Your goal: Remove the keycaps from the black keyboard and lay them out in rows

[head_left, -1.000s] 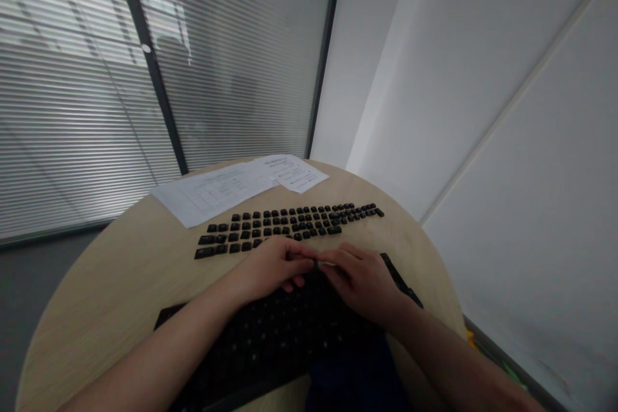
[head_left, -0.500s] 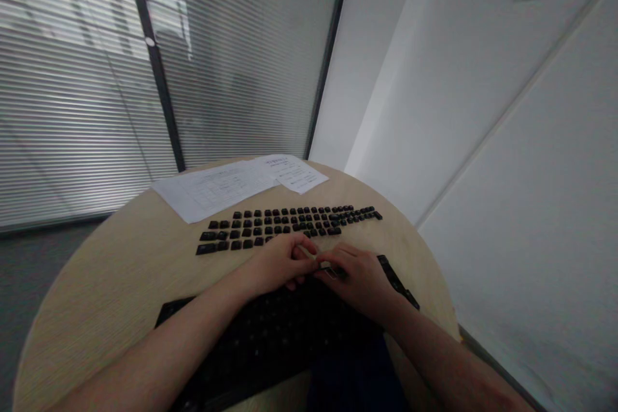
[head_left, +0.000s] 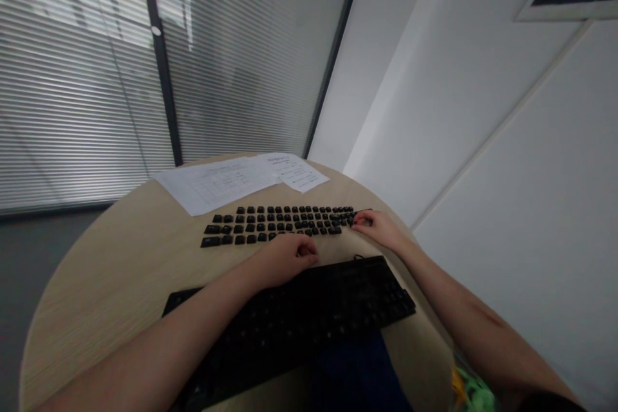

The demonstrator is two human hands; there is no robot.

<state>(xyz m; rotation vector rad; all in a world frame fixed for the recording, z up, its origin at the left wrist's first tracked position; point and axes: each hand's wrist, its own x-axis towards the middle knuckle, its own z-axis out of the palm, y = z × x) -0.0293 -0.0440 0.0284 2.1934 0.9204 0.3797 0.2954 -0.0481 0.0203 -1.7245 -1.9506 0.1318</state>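
A black keyboard (head_left: 367,293) lies at an angle before me, partly under my left forearm. My left hand (head_left: 290,259) rests over its far edge with fingers curled in; whatever they hold is hidden. Beyond it, loose black keycaps (head_left: 270,227) are laid out in rows on the table. My right hand (head_left: 374,226) reaches to the right end of these rows, thumb and fingertips pinched together at a keycap there. That hand covers some of the keycaps at this end.
The round wooden table (head_left: 120,251) carries printed sheets of paper (head_left: 222,183) at its far side. A small black loop (head_left: 358,257) shows at the keyboard's far edge. Glass with blinds (head_left: 241,77) and a white wall (head_left: 458,109) stand behind.
My right hand has moved away from my left, forward and right to the end of the keycap rows. The thin wire piece seen between the hands is out of sight. My left hand stays.
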